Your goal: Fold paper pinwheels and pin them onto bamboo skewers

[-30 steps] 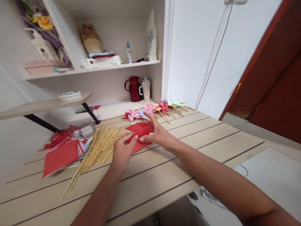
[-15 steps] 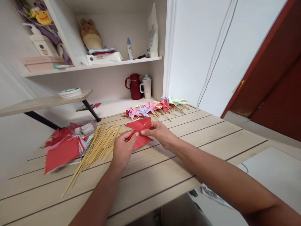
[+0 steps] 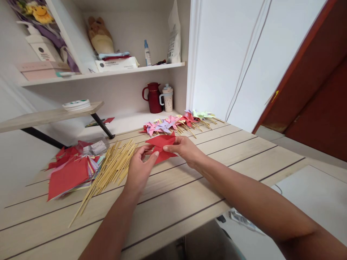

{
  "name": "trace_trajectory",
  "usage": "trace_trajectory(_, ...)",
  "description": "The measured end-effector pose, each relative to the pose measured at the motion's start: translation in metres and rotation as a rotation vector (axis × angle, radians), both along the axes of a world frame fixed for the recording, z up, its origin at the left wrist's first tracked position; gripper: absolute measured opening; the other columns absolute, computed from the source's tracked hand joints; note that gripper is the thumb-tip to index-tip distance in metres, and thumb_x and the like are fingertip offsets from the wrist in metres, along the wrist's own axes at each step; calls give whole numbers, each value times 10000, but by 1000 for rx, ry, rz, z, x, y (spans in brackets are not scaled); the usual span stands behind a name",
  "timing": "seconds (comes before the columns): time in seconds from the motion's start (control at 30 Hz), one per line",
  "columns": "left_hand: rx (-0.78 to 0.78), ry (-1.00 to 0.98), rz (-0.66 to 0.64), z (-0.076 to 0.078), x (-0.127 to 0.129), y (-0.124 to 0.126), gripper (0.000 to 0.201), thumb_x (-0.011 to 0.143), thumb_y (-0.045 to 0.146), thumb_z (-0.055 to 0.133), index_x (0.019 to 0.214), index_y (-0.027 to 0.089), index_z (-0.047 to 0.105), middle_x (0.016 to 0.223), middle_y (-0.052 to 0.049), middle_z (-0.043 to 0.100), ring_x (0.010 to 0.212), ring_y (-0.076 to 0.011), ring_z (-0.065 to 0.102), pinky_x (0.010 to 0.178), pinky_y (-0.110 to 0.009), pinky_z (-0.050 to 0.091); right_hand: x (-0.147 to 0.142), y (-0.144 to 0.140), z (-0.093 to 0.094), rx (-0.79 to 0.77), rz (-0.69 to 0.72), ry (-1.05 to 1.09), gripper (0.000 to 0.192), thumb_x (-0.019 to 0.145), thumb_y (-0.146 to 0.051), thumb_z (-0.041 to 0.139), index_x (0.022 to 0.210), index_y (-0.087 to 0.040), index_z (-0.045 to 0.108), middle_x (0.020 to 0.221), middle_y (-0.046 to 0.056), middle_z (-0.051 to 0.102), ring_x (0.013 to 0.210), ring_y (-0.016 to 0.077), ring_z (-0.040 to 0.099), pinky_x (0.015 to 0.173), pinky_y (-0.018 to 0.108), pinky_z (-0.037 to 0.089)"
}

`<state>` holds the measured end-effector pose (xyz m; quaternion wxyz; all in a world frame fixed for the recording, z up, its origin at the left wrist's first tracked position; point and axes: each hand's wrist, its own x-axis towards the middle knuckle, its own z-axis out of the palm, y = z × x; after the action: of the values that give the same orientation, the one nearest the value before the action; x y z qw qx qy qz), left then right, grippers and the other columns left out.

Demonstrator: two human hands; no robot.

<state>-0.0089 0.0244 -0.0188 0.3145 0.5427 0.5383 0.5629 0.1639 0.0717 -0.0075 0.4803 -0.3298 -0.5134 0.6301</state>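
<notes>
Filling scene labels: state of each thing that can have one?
Red paper: cut, partly folded, held
Left hand: holding the paper
Right hand: holding the paper
Paper sheets: stacked, fanned
Wooden sticks: loose, piled
Pinwheels: assembled, lying in a row
Dark red jug: upright
Tumbler: upright, lidded
Blue-capped bottle: capped, upright
Pump bottle: upright

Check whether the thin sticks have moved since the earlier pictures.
No. Against the striped table, the thin sticks lie as before; the view shifts slightly.
</notes>
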Motion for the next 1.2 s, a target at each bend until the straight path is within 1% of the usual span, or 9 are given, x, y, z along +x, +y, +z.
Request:
trace_trajectory(0.07, -23, 4, -24, 2, -4, 0, 417, 723, 425, 803, 1070, 202, 742, 1149, -109, 711, 997, -226, 651, 889, -346, 491, 2, 1, 2, -20, -6, -4, 281, 531, -328, 928, 703, -168, 773, 736, 41, 771, 692, 167, 679, 761, 331, 536)
trace_trajectory(0.23, -133, -58, -136, 10, -5, -5, 416, 705, 472, 819, 988, 171, 775, 1020, -106, 754, 941, -234, 665, 864, -345, 500, 3, 0, 3, -20, 0, -7, 276, 548, -326, 928, 717, -168, 778, 749, 47, 776, 696, 175, 692, 764, 341, 542)
trace_trajectory(0.33, -149, -118, -181, 14, -3, -8, 434, 699, 501, 821, 969, 163, 777, 1000, -97, 766, 938, -235, 667, 862, -346, 507, 4, 0, 3, -30, 0, -10, 254, 558, -306, 918, 725, -172, 781, 757, 46, 780, 701, 175, 694, 761, 338, 542)
trace_trajectory(0.6, -154, -61, -197, 11, -5, -5, 388, 704, 554, 796, 824, 185, 785, 844, -67, 760, 804, -223, 651, 751, -325, 504, 2, -2, 2, -36, 62, -30, 231, 547, -303, 918, 682, -181, 776, 762, 50, 784, 731, 187, 703, 773, 340, 546)
trace_trajectory(0.8, -156, -44, -175, 11, -4, -6, 351, 715, 536, 778, 742, 187, 764, 791, -47, 738, 756, -200, 627, 734, -308, 482, 3, 0, 1, -50, 85, -54, 228, 536, -299, 916, 666, -178, 772, 734, 39, 778, 714, 177, 692, 780, 337, 542)
trace_trajectory(0.9, -163, -83, -172, 11, -3, -6, 346, 704, 525, 788, 751, 184, 767, 796, -52, 738, 769, -203, 631, 750, -315, 491, 4, 1, 1, -45, 101, -66, 205, 544, -281, 908, 662, -179, 774, 737, 37, 778, 722, 175, 690, 798, 340, 537)
trace_trajectory(1.0, -173, -128, -164, 12, -2, -6, 377, 672, 522, 813, 822, 178, 785, 830, -60, 748, 799, -207, 638, 764, -315, 496, 4, 1, 1, -30, 102, -73, 199, 555, -267, 901, 687, -175, 783, 750, 40, 781, 721, 171, 690, 810, 342, 530)
trace_trajectory(1.1, -186, -138, -168, 13, 0, -7, 422, 659, 519, 824, 895, 171, 789, 867, -69, 756, 783, -195, 630, 719, -302, 488, 5, 1, 1, -7, 93, -89, 187, 574, -278, 890, 695, -179, 786, 739, 34, 777, 700, 167, 682, 796, 342, 528)
trace_trajectory(1.2, -203, -142, -152, 14, 0, -8, 407, 641, 496, 837, 868, 164, 777, 827, -62, 746, 739, -180, 618, 682, -292, 477, 5, 0, 1, 1, 116, -106, 180, 594, -294, 883, 698, -183, 786, 747, 36, 777, 712, 173, 687, 794, 341, 524)
